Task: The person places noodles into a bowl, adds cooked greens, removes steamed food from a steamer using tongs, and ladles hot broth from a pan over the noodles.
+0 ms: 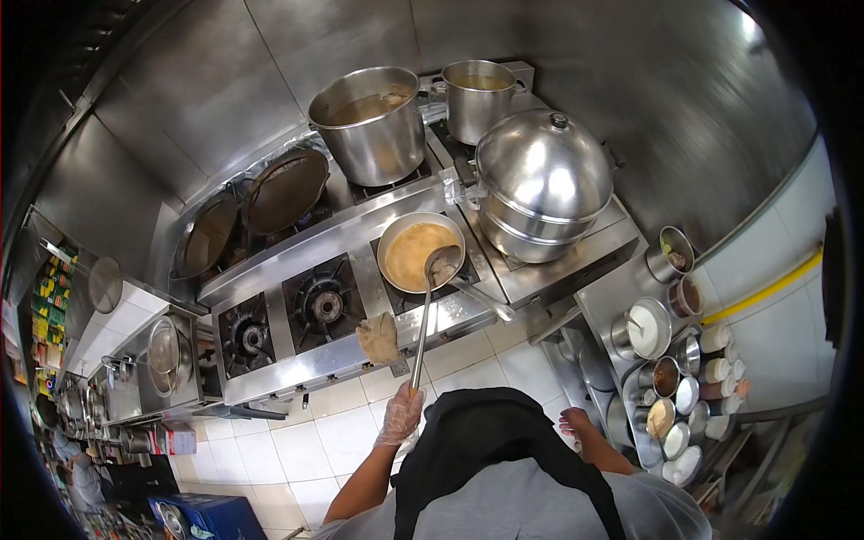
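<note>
My left hand [400, 417], in a clear plastic glove, is closed round the end of a long-handled metal ladle [421, 337]. The ladle's bowl is inside the right part of a pan [385, 269] of orange-brown broth [412, 245], with pale pieces that look like meat in it. This pan sits on a front burner, its handle [483, 299] pointing toward the lower right. Beside my body, my right hand [573, 423] hangs low with nothing visible in it, its fingers loosely apart. A crumpled tan cloth [378, 338] lies on the stove's front edge.
Two bare burners [325, 307] lie left of the pan. Behind stand a large stockpot [373, 148] and a smaller pot [477, 112]. A domed steamer [544, 180] is at the right. Seasoning containers [661, 418] crowd the right-hand counter. Two dark woks [286, 191] lean at the back left.
</note>
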A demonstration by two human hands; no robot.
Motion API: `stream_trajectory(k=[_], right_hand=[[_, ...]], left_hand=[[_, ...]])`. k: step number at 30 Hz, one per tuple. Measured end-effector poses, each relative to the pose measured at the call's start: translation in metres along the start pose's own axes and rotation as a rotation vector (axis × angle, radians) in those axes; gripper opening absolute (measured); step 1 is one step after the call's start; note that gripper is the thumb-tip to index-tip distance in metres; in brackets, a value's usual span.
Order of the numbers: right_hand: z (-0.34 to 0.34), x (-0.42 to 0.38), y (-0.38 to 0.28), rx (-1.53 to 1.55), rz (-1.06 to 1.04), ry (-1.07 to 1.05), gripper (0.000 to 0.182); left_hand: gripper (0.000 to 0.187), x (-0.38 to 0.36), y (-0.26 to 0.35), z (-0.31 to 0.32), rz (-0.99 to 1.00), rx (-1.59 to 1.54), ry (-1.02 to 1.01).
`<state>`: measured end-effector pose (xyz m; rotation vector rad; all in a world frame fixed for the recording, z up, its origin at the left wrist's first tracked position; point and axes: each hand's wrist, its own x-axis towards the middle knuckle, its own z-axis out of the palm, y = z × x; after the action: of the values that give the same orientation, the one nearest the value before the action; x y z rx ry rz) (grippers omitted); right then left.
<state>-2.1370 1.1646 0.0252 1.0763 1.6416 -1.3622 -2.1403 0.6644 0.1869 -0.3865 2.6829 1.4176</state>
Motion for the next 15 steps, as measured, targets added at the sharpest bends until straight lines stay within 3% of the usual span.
stream_trajectory(k=[15], right_hand=[[0.005, -0.006, 0.0, 0.007, 0.004, 0.006, 0.016]], left_hand=[[0.05, -0.007, -0.013, 0.003, 0.052, 0.101, 0.043]])
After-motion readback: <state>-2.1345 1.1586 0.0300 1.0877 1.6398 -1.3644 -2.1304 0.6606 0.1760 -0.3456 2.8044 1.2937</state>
